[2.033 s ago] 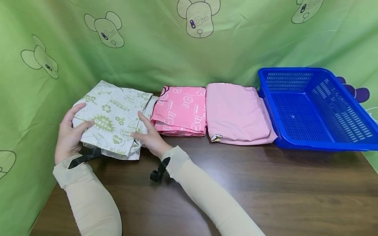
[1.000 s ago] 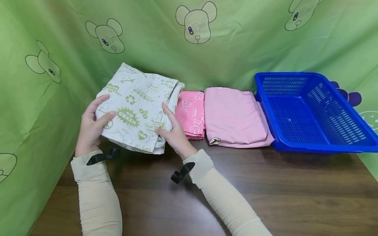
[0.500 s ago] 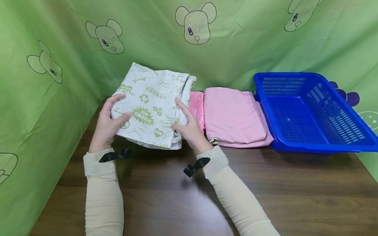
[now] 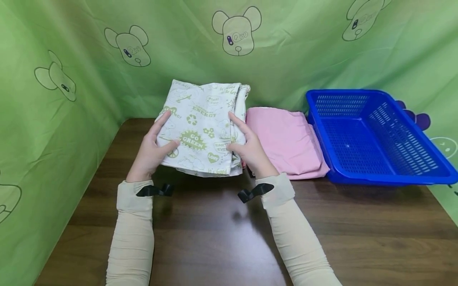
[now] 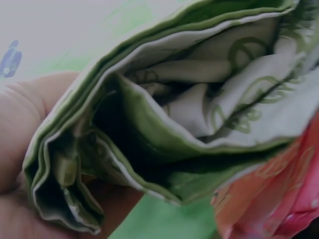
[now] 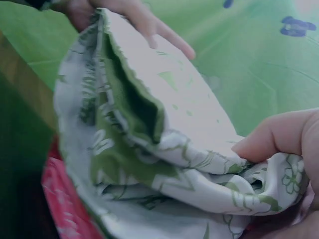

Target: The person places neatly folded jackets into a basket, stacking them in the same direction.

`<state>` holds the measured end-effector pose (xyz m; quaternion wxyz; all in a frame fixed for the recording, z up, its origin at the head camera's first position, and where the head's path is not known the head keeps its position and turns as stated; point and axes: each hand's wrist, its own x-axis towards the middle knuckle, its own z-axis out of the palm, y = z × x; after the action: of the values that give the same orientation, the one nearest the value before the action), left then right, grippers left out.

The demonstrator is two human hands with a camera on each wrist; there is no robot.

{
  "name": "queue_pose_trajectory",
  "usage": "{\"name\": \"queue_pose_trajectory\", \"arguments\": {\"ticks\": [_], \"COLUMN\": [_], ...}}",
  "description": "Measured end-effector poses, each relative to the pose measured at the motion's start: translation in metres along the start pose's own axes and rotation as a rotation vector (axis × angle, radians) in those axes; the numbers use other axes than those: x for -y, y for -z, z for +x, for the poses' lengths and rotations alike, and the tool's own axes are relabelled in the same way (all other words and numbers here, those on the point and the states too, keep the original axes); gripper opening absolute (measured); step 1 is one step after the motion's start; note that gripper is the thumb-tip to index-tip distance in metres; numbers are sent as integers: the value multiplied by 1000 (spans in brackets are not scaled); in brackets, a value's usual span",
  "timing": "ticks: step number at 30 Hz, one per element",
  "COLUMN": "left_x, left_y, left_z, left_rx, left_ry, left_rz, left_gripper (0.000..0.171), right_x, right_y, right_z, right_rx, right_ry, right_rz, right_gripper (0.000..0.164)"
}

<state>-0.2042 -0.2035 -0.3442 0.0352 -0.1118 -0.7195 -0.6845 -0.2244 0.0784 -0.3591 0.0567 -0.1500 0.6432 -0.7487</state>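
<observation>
The white folded cloth (image 4: 202, 125) is displaying green lettering and emblems. Toward three o'clock, a second cloth (image 4: 286, 141) is showing pink and a basket (image 4: 386, 178) blue; toward twelve, a green curtain (image 4: 182, 55) is bearing animal outlines.

Cloth (image 4: 286, 143) sits right of bundle (image 4: 202, 123) — seemingly touching basket (image 4: 390, 179).

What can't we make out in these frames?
Head view: most fingers of the left hand and right hand, hidden under the green-printed cloth.
Head view: nearly all of the bright pink bundle, behind the cloth.
Left wrist view: part of the left hand, cut off by the left edge.
Right wrist view: the bundle's print, blurred.
</observation>
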Motion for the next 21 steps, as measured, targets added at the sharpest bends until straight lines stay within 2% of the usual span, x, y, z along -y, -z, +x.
{"name": "queue_pose_trajectory", "arguments": {"ticks": [2,7,10,16,21], "left_x": [1,2,4,7,4], "left_y": [-7,-26,-39,-69,-100], "left_z": [1,1,1,1,6], "left_rx": [-3,-16,-25,-33,-30], "left_ry": [-14,-61,-96,-135,-180], "left_rz": [6,0,0,-56,-48], "left_gripper": [81,82,82,83,83], "right_x": [4,16,23,38,52], "right_y": [6,21,30,49,66], "right_z": [0,-4,-7,-13,-20], "right_rx": [2,20,9,-71,-163], "right_ry": [5,-5,-3,10,53], "right_rz": [3,94,79,3,-27], "right_gripper": [93,94,93,91,88]}}
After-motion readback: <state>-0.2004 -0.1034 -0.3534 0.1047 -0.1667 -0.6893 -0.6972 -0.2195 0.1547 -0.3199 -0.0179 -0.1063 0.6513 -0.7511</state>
